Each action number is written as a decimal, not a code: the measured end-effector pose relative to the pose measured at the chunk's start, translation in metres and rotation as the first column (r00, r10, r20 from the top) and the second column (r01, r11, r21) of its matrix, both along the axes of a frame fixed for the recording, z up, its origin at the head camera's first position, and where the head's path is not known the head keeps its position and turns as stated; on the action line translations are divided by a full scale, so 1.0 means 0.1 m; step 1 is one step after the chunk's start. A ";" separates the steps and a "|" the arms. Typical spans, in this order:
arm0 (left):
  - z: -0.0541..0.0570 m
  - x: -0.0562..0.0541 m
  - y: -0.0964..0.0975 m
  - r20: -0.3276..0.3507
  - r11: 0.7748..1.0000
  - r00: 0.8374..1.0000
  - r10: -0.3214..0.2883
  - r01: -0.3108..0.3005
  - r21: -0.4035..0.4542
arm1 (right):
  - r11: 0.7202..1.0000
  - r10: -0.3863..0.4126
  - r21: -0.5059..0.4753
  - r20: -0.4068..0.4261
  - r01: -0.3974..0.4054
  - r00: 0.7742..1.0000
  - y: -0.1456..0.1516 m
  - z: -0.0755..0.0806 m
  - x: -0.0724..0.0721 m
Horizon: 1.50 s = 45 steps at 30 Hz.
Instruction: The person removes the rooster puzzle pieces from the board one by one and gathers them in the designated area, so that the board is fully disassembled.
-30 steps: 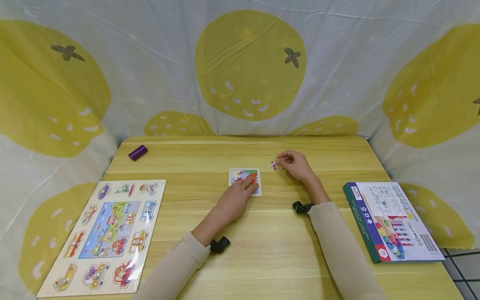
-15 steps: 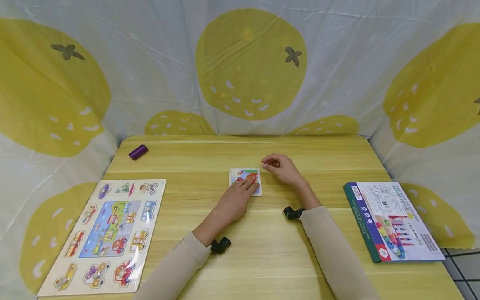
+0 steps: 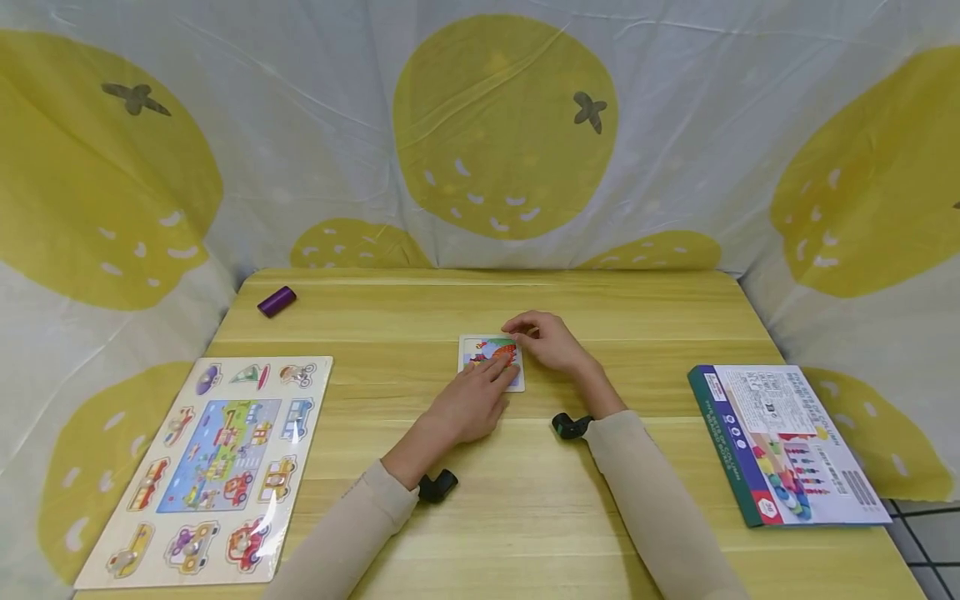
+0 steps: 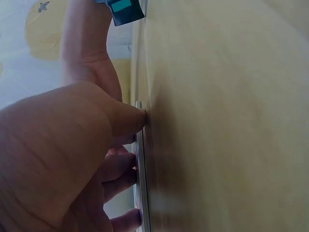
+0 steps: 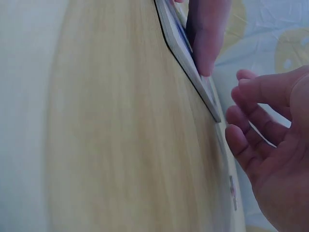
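A small square jigsaw puzzle (image 3: 469, 343) in a pale frame lies mid-table, showing a red and green picture. My left hand (image 3: 467, 402) rests on its lower right part with fingers extended. In the left wrist view that hand's thumb (image 4: 130, 118) meets the board's edge. Close over the puzzle's upper right corner is my right hand (image 3: 551, 343), fingers bent and thumb near the forefinger. The right wrist view shows its fingertips (image 5: 245, 82) together; I cannot tell whether a small piece is between them. A small coloured piece (image 5: 232, 193) lies on the table beyond that hand.
At the left lies a large wooden vehicle puzzle board (image 3: 300, 467) with knobbed pieces. A purple cylinder (image 3: 277, 302) sits at the back left. On the right edge is a boxed set (image 3: 787, 446) with a green side. A lemon-print cloth (image 3: 502, 125) hangs behind the table.
My right hand has moved left from beside small coloured pieces to the puzzle's upper right corner. Those pieces are now hidden in the head view. My left hand has stayed on the puzzle.
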<state>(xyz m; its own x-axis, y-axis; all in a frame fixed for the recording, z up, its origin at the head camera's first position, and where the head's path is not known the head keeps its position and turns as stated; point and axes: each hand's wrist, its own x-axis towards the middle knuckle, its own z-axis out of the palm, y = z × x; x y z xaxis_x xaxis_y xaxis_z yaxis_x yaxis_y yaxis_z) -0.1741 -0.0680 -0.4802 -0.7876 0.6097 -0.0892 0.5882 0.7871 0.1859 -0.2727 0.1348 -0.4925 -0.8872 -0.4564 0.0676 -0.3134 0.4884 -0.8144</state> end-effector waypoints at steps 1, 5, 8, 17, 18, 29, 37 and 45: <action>0.00 0.00 -0.01 0.003 1.000 1.000 -0.003 0.003 -0.005 | 1.000 0.007 -0.001 -0.001 -0.007 1.000 -0.02 0.00 0.00; 0.01 -0.01 -0.03 -0.010 0.999 1.000 -0.028 0.028 -0.031 | 1.000 0.026 0.007 0.009 -0.026 1.000 -0.07 0.02 0.01; 0.02 0.00 -0.05 -0.029 0.998 0.999 -0.046 0.044 -0.045 | 0.999 0.034 0.011 0.022 -0.035 0.999 -0.11 0.02 0.02; 0.00 -0.01 -0.07 -0.062 0.996 0.995 -0.074 0.070 -0.063 | 0.998 0.069 0.008 0.057 -0.070 0.996 -0.20 0.00 -0.01; -0.01 -0.01 -0.08 -0.070 0.995 0.994 -0.078 0.074 -0.062 | 0.997 0.081 0.012 0.052 -0.082 0.995 -0.21 -0.01 -0.01; -0.02 -0.01 -0.11 0.037 0.997 0.997 -0.071 0.071 -0.005 | 0.985 0.169 0.053 -0.042 -0.167 0.985 -0.30 -0.05 -0.04; -0.03 0.00 -0.11 0.062 0.998 0.996 -0.065 0.066 -0.015 | 0.975 0.154 0.174 -0.062 -0.141 0.986 -0.32 -0.02 -0.01; 0.01 0.02 -0.10 0.052 0.998 0.996 -0.066 0.067 -0.015 | 0.975 0.145 0.177 -0.051 -0.134 0.988 -0.34 0.01 0.01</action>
<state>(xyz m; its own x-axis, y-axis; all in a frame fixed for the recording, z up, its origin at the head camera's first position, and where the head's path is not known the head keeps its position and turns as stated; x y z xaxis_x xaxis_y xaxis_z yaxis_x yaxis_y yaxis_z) -0.1717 -0.0777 -0.4794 -0.7397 0.6584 -0.1395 0.6291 0.7500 0.2042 -0.2720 0.1005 -0.4915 -0.8105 -0.5849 0.0312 -0.4366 0.5679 -0.6978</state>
